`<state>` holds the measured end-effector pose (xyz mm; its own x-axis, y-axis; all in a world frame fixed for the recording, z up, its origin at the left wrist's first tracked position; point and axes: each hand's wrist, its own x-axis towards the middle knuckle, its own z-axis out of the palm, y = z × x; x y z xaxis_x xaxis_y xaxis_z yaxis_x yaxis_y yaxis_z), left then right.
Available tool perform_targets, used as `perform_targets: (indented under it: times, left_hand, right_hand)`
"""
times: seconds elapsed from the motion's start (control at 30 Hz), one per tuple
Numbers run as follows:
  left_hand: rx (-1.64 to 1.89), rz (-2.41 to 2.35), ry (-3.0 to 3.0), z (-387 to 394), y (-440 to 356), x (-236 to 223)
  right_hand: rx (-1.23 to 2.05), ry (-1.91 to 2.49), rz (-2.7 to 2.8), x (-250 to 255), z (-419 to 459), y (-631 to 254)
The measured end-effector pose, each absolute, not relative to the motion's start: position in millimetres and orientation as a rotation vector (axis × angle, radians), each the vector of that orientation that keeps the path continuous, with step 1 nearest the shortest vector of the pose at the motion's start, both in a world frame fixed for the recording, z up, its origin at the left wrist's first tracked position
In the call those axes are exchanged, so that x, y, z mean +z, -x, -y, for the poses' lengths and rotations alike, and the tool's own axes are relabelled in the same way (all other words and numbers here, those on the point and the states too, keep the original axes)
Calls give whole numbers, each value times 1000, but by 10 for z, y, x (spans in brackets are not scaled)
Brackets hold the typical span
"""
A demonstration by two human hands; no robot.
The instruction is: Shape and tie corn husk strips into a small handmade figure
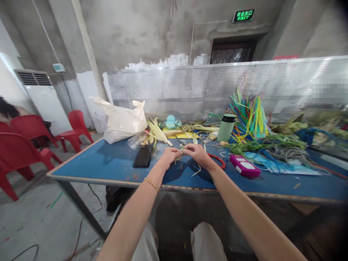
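Note:
My left hand (169,156) and my right hand (198,154) meet over the blue table (108,165), fingertips pinched together on a thin pale green leaf strip (181,152). A loose end of the strip curls down onto the table below my right wrist. A gold bracelet sits on my left wrist. Both hands are closed in a pinch. Pale husk leaves (157,132) lie just behind the hands, and red-handled scissors (219,160) lie beside my right wrist.
A white plastic bag (123,121), a dark phone (143,156), a green bottle (226,127), a pink box (244,166), a bundle of coloured sticks (248,112) and tangled cords (272,145) crowd the table. A perforated metal screen (203,87) backs it. Red chairs (29,141) stand at left.

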<state>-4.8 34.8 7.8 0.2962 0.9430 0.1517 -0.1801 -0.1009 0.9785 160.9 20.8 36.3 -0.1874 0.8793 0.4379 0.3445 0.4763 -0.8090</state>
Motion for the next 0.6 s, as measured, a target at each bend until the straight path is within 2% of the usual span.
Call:
perform_targets:
  times: [0.23, 0.6]
  left_hand:
    - [1148, -625, -1224, -299, 37, 140]
    - [1195, -758, -1251, -272, 41, 163]
  right_hand:
    - [795, 992, 1608, 346, -189, -1578]
    - [701, 1075, 1606, 365, -173, -1567]
